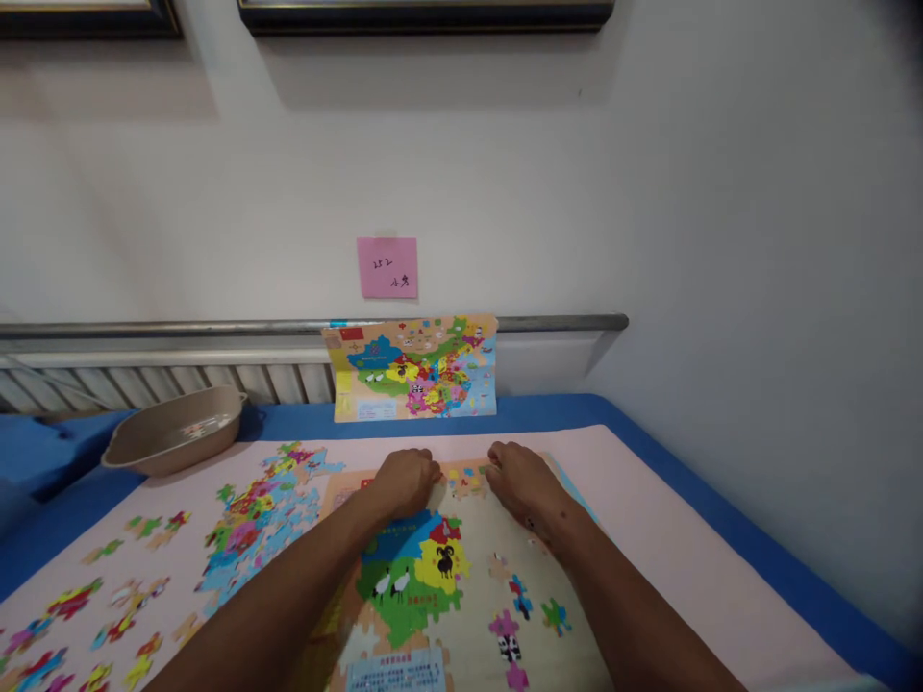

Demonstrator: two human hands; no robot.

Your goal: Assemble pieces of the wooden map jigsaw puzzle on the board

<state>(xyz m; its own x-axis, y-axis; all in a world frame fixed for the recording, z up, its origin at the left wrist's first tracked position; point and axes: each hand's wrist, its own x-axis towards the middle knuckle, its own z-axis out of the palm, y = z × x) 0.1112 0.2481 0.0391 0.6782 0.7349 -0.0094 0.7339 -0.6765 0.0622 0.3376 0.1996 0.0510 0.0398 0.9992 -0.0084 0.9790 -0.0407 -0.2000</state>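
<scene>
A partly assembled map jigsaw puzzle (404, 586) lies on its board (472, 615) in front of me. My left hand (408, 481) is closed at the puzzle's far edge, fingers curled down. Opposite it, my right hand (526, 483) is also closed, fingertips pointing inward. Between the two hands is a short strip of orange-bordered puzzle pieces (465, 482). Whatever either hand's fingertips hold is hidden or too small to make out. Below my right hand lie loose pieces, among them a panda piece (509, 648) and a green-and-blue one (555, 617).
Many loose pieces (245, 529) are spread over the pink sheet (692, 548) at left. A beige basin (177, 432) with a few pieces stands at the back left. A printed map picture (414, 370) leans on the wall below a metal rail (562, 323) and a pink note (387, 268).
</scene>
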